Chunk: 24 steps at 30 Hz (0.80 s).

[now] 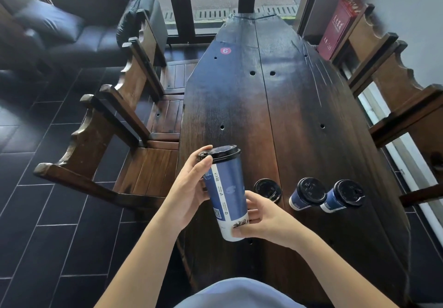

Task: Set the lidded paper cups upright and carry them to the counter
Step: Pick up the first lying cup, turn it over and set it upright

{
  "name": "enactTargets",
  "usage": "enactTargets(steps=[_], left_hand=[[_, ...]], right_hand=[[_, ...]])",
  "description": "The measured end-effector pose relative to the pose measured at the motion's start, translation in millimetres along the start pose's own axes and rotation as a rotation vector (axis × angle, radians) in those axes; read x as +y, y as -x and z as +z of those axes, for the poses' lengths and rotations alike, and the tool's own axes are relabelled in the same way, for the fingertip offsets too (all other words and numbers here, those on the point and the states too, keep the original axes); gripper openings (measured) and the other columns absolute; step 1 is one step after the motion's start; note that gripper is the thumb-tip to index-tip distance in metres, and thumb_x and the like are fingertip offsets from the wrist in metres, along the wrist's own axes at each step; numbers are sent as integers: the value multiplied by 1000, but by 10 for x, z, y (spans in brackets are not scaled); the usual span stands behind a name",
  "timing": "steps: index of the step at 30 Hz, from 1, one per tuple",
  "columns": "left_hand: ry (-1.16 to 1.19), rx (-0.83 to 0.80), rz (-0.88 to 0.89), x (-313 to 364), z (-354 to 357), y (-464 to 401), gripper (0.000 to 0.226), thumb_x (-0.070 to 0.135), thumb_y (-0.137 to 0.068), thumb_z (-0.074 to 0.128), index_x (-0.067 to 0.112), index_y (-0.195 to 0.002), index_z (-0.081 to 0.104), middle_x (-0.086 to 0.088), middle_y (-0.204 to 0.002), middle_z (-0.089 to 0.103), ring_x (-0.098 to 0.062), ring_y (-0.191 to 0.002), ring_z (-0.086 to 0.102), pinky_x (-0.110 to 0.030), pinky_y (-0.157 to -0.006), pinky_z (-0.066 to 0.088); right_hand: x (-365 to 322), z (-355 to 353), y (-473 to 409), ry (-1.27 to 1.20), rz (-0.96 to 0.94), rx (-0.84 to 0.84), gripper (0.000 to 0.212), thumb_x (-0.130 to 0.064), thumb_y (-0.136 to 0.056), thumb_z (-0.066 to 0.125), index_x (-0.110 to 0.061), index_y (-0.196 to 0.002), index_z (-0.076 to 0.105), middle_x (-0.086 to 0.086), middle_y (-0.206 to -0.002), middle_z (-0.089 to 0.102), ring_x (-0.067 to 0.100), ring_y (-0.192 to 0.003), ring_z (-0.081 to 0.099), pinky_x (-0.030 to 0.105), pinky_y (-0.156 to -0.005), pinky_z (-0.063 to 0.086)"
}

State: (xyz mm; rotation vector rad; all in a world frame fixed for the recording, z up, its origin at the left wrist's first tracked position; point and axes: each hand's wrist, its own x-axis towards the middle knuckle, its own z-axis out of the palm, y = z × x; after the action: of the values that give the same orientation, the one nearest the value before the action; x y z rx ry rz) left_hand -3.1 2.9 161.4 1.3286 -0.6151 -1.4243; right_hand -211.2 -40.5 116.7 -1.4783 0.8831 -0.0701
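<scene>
Tall blue paper cup with black lid [225, 192] held above near end of dark wooden desk [299, 116], tilted slightly. Left hand [189, 195] fingers wrapped near lid; right hand [261, 221] fingers closed round base. Three lidded blue paper cups [309, 193] upright on desk just right.

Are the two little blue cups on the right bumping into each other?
Cannot tell. In the head view, the middle small cup and the right small cup overlap, showing neither gap nor contact.
</scene>
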Motion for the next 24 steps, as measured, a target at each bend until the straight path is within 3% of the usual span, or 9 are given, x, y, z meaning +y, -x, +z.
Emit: enactTargets(steps=[5,10,13,15,19,24], left_hand=[[-48,0,14,-29,-5,-1,118,80,-44,87,24,-142,50,-1,-132,69,-20,-117,69,-33,-85,57],[-83,5,21,-70,-9,-8,109,74,-49,89,29,-140,51,2,-133,70,-20,-120,68,-36,-92,58],[-111,-17,29,-95,5,-29,89,60,-62,81,30,-140,50,3,-135,68,-21,-123,67,-40,-99,58],[-137,-29,36,-119,4,-41,86,57,-64,77,30,-141,49,2,-136,67,-21,-124,66,-40,-101,57],[-171,-49,26,-169,-40,-75,85,56,-66,79,31,-141,50,1,-136,67,-23,-125,66,-44,-105,55],[-245,-73,-4,-245,-162,-144,79,57,-70,79,38,-141,51,6,-135,68,-19,-124,67,-41,-105,54]], right_hand=[[-94,-151,-5,-76,-81,32,60,-53,-82,75,-44,-136,50,-18,-130,63,5,-116,66,32,-96,58],[-287,-318,-43,-95,-163,181,79,-76,-72,67,-36,-139,50,-15,-133,62,2,-116,65,28,-89,60],[-386,-336,-80,-69,-172,193,49,-60,-82,64,-44,-128,54,-18,-125,64,-1,-111,66,27,-86,61],[-412,-321,-113,-62,-155,184,43,-57,-84,67,-43,-123,56,-14,-120,69,4,-108,68,29,-85,61],[-386,-298,-175,-45,-127,201,51,-55,-80,69,-35,-125,59,-9,-119,72,12,-109,69,33,-85,63],[-313,-273,-273,-21,-85,118,66,-66,-75,73,-34,-130,56,-12,-124,69,9,-115,66,32,-88,62]])
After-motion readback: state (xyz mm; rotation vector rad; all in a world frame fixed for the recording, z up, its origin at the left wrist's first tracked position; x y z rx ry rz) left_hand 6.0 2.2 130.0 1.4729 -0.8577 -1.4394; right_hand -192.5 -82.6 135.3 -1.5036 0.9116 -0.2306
